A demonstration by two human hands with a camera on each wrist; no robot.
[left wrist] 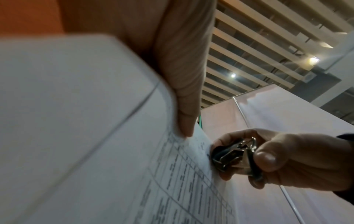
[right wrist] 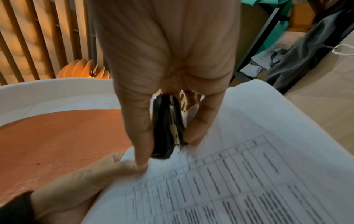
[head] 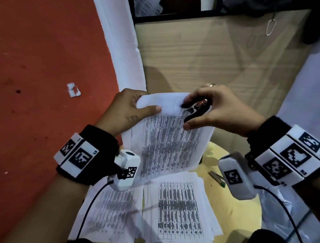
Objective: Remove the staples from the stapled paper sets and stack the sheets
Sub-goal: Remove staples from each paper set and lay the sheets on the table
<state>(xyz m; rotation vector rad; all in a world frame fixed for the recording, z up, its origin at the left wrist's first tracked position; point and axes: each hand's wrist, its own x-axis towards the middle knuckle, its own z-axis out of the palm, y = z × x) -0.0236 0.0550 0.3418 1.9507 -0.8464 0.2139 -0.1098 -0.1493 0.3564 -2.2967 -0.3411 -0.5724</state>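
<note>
Currently you are holding the stapled paper set (head: 168,140) up off the table, your left hand (head: 127,108) pinching its far corner, thumb on top. Your right hand (head: 219,109) is squeezing the staple remover (head: 196,109) closed against the sheet just beside that thumb. The staple itself is not visible. Judgement: keep the corner taut, pull straight away from the paper, avoid tearing. Loose sheets (head: 173,208) are lying beneath your wrists.

head looks down; both wrist views close, sharing the paper set (head: 168,140).
</note>
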